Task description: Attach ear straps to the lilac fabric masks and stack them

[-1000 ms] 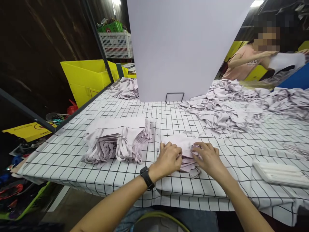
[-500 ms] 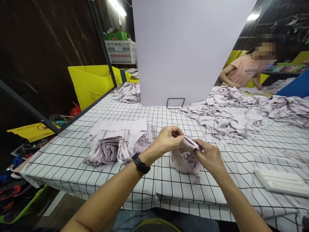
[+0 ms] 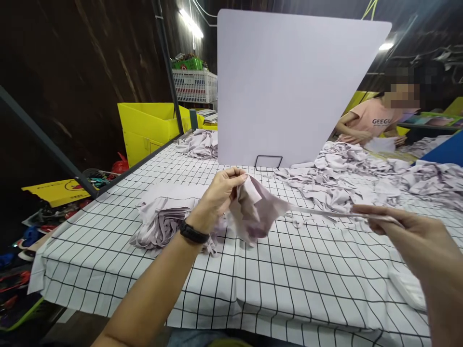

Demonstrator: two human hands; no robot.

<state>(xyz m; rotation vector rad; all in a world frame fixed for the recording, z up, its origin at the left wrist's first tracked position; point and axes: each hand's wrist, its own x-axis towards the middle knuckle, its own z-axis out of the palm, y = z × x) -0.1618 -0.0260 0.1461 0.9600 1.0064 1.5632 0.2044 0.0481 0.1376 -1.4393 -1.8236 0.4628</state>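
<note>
The piece of cloth (image 3: 260,212) is in the air above the near middle of the table, and I judge the step in hand to be drawing its strap (image 3: 321,212) out straight. To do that well I'd hold the pinch by the cloth firm, pull along the strap's own line with an even hand, and ease off before the seam strains or the strap twists. The long axis, cloth and strap together, runs crosswise in my view: the strap points to the right, dipping slightly, while the body of the cloth hangs crumpled at the left end, its lower edge down and clear of the strap. I have the left hand (image 3: 224,193) pinching the cloth's top corner between thumb and fingers, and the right hand (image 3: 408,231) gripping the strap near its far end. Behind the left wrist a stack (image 3: 162,217) of similar cloth lies on the checked tablecloth (image 3: 289,284). Beyond the strap I see a loose heap (image 3: 347,178) of cloth, and a white board (image 3: 289,86) standing at the back
</note>
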